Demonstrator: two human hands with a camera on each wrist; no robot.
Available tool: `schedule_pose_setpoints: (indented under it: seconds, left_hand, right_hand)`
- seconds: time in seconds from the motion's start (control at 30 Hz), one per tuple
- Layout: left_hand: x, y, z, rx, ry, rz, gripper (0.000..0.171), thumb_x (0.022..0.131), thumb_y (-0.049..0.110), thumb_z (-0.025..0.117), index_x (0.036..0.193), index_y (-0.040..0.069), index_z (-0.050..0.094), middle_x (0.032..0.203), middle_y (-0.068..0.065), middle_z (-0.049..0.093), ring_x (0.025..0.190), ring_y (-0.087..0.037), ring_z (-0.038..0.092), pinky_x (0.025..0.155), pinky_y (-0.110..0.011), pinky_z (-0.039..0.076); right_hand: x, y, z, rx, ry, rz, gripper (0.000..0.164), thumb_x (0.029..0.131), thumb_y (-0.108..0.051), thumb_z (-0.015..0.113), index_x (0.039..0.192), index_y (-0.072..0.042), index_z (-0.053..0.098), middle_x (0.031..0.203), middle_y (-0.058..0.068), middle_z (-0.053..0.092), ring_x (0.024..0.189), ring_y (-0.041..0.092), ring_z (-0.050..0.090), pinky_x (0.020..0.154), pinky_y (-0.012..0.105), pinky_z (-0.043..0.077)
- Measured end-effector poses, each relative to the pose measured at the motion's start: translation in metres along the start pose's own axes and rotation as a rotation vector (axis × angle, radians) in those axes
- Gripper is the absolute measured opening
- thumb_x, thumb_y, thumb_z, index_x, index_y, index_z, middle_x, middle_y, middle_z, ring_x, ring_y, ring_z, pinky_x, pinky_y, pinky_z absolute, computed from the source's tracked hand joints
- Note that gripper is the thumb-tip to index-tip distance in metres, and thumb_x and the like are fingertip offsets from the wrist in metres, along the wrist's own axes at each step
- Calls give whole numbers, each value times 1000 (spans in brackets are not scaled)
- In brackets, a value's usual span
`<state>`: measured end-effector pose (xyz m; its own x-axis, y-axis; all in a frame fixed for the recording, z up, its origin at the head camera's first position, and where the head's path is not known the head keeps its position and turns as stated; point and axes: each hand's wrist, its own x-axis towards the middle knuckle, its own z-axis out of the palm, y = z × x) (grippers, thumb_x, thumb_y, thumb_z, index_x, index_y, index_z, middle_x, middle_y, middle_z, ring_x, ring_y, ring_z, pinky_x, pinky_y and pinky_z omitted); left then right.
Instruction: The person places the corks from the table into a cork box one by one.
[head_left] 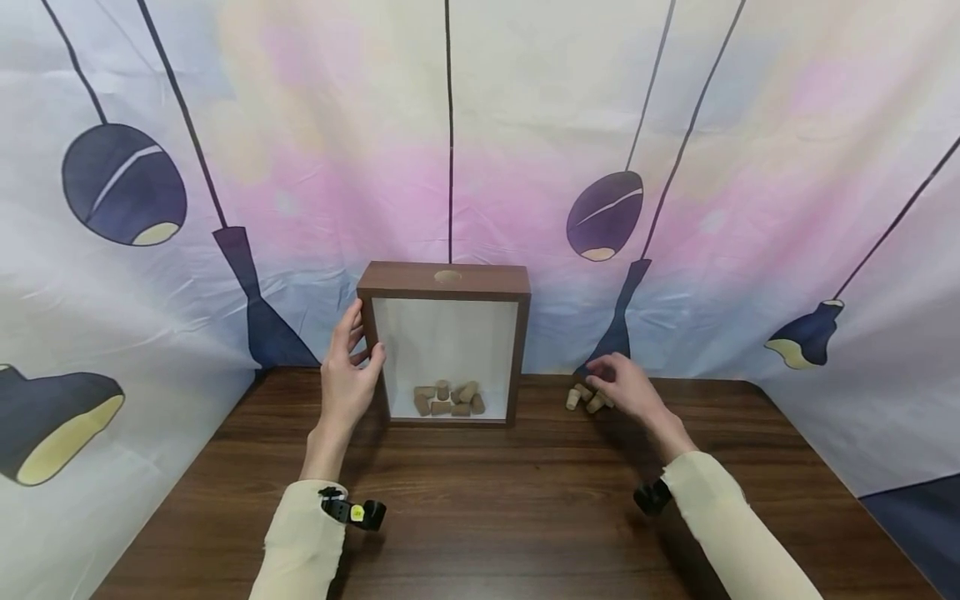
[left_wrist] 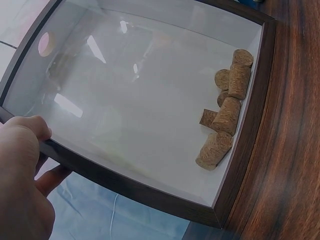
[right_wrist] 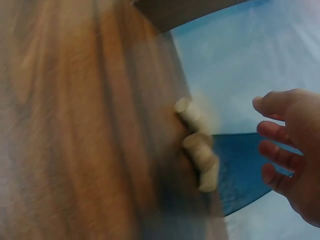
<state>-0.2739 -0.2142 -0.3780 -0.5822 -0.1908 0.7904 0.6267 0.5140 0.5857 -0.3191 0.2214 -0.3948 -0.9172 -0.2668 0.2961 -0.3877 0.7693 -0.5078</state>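
Wooden-framed box [head_left: 446, 346] is standing upright on the brown table [head_left: 465, 500], just right of our left hand [head_left: 351, 385], which is gripping its side edge, thumb at the front and fingers reaching behind. Our right hand [head_left: 622, 387] is hovering with loosely curved fingers, holding nothing that we can see. Inside the box, a cluster of corks [head_left: 441, 408] is lying along the floor, to the lower right of the left hand. Just beneath the right fingertips, a smaller pile of loose corks [head_left: 596, 403] is resting; judging the step as picking one up, we are best lowering thumb and forefinger together, pinching a single cork by its sides, and steadying the frame lightly with the left. An oval opening [head_left: 447, 276] is showing in the box top, above and right of the left hand. Our right hand is covering part of the pile, blur is softening it in the right wrist view, so we are not managing a count, and the frame is hiding some left fingertips.
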Motion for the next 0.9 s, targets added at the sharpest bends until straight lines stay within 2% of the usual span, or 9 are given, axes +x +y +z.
schedule_pose_setpoints:
  seconds: [0.2,0.43,0.57,0.9]
  left_hand:
    - [0,0,-1,-17,14,10,71,91,-6,62,153,19,40,142,-21,51,122,-42,58,81,-59,56]
    - [1,1,0,-10,-4,-9,72,91,-5,63,154,21,39,143,-19,50,124,-38,58,84,-57,56]
    - [1,7,0,-16,-5,-9,72,91,-6,62,154,21,39,143,-20,50,124,-39,58,84,-57,56]
    - [0,0,0,1,1,7,73,90,-6,63,153,20,39,143,-19,51,122,-39,59,82,-57,56]
  right_hand:
    - [-6,14,12,-32,-45,27,27,97,-18,64,119,-2,68,108,15,62,97,29,62,83,48,53]
    - [-16,24,18,-72,-74,34,28,95,-18,65,118,-2,68,107,14,59,88,24,56,76,44,50]
    - [-18,26,20,-71,-83,46,29,95,-21,67,117,-2,70,107,14,58,85,22,53,75,41,48]
    - [-20,26,27,-86,-90,53,24,93,-18,69,111,-3,72,105,12,58,84,20,53,74,41,48]
